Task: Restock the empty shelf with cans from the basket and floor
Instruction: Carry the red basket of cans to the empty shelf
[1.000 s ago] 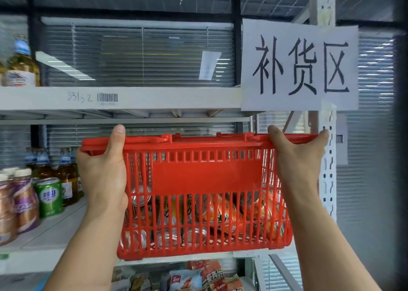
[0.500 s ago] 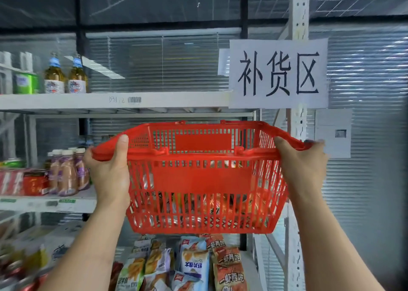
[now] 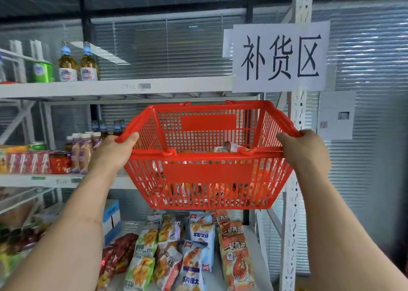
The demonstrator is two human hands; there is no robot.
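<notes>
Presently | red slatted plastic basket with cans inside is held mid-frame, off the shelving | rim is gripped by left hand and right hand | risk: cans could be spilled if it is tipped; metal upright at right could be struck.

The basket is glossy red slatted plastic. The shelf is matt white painted metal. The sign is plain paper; the snack bags are shiny foil.
</notes>
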